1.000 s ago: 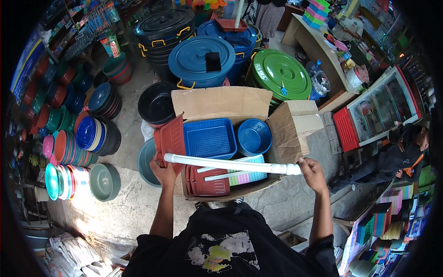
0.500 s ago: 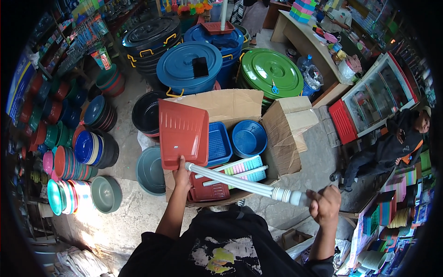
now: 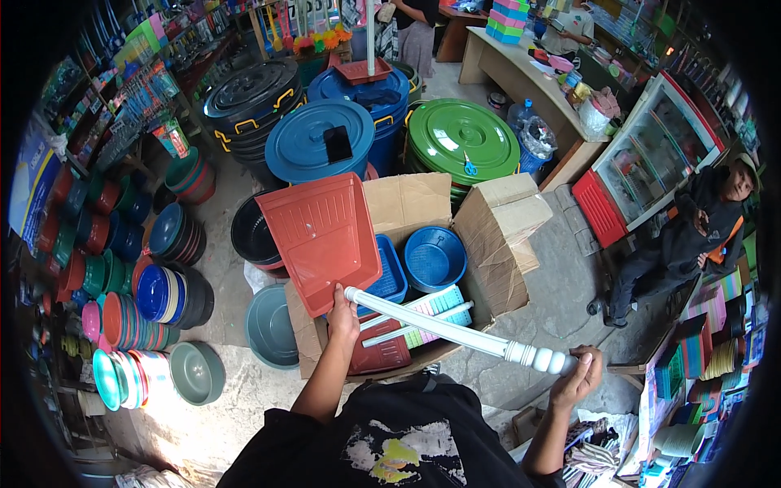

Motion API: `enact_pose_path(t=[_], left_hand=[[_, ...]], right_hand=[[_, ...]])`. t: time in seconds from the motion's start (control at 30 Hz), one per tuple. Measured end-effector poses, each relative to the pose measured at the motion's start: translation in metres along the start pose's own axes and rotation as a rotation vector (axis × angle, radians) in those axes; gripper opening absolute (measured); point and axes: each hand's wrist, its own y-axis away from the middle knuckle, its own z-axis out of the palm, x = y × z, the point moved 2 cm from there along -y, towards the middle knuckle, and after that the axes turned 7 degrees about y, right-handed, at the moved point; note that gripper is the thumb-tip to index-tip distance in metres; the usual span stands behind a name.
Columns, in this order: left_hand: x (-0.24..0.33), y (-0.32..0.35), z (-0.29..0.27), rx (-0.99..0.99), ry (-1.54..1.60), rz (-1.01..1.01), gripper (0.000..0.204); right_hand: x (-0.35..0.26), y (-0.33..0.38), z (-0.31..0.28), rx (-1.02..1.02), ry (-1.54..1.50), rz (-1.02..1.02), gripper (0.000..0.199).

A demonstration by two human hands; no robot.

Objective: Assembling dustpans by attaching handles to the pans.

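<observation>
A red long-handled dustpan is held across the front of my body, its pan raised over the left part of an open cardboard box. My left hand is closed on it where pan and handle meet. The pale, ringed plastic handle slants down to the right. Its grey end is gripped by my right hand, with thumb and fingers closed round it. Inside the box lie a blue tray, a blue basin, another red dustpan and colourful packaging under thin pale rods.
Lidded tubs in blue and green stand behind the box, a phone and scissors on them. Stacked basins fill the left floor. A person is at the right, near a glass-doored cooler.
The dustpan's pan has turned anticlockwise, its far edge swinging left. My right hand has shifted lower and loosened from a fist to a lighter grip on the handle's end.
</observation>
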Motion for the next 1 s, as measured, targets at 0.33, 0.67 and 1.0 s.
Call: enact_pose_path(t=[0.33,0.67,1.0], left_hand=[[0.028,0.05,0.048,-0.188,-0.723,0.647,0.047],[0.034,0.136,0.082,-0.702,-0.719,1.255,0.064],[0.021,0.202,0.104,-1.015,-0.929,1.435,0.052]], right_hand=[[0.16,0.085,-0.002,0.085,-0.063,0.834,0.035],[0.267,0.23,0.089,-0.026,-0.751,1.663,0.035],[0.307,0.319,0.12,-0.158,-0.551,1.986,0.039]])
